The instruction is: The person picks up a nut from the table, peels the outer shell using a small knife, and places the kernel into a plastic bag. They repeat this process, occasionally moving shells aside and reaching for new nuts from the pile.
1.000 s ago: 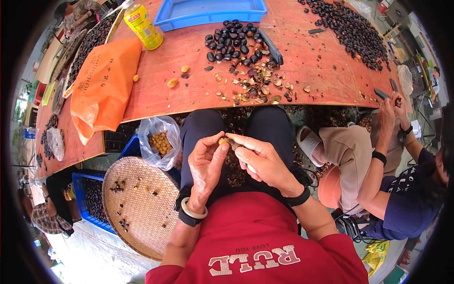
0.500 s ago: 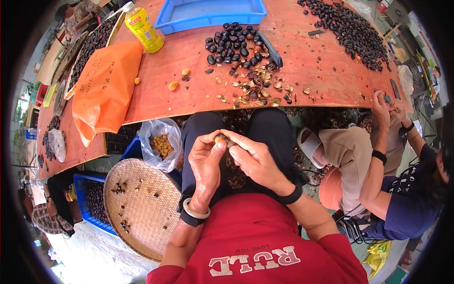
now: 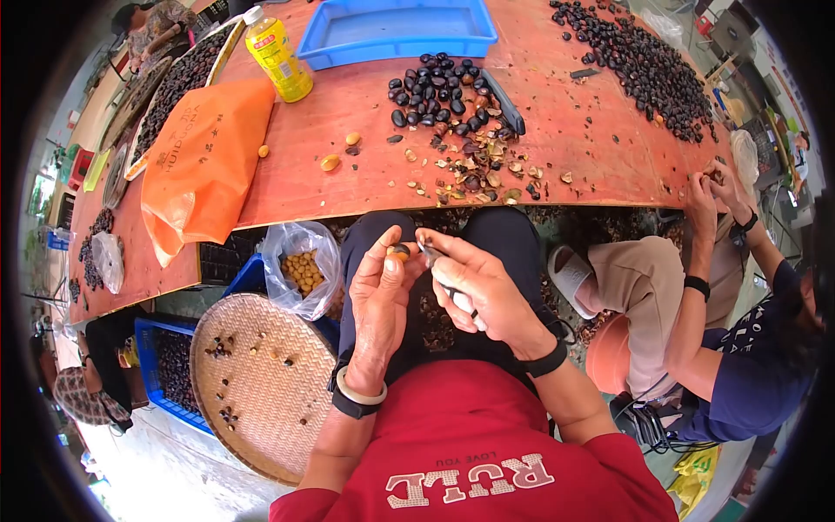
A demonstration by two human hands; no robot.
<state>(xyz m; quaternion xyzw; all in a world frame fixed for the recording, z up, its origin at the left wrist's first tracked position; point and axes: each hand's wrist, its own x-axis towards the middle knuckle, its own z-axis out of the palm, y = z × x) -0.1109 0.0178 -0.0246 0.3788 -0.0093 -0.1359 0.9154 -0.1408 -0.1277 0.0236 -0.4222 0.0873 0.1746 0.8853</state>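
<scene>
Over my lap, my left hand (image 3: 377, 283) pinches a partly peeled nut (image 3: 399, 251) between thumb and fingertips. Dark shell covers part of it, and yellow-orange kernel shows below. My right hand (image 3: 487, 291) is closed round a small knife (image 3: 463, 301) with a black and white handle. Its tip end points toward the nut, with a small gap between the two. Straight ahead on the table lie a pile of dark glossy nuts (image 3: 435, 91) and scattered shell pieces (image 3: 480, 170). Two yellow kernels (image 3: 330, 163) rest to the left of the shells.
A blue tray (image 3: 396, 57), a yellow bottle (image 3: 283, 63) and an orange bag (image 3: 204, 161) stand on the red table (image 3: 574, 165). Lower left are a plastic bag of kernels (image 3: 302, 271) and a woven basket (image 3: 261, 374). A co-worker (image 3: 739, 365) sits at the right.
My right hand has drawn back slightly from the nut and turned, so the knife's handle now shows. More of the nut is visible in my left fingers. The view has shifted a little.
</scene>
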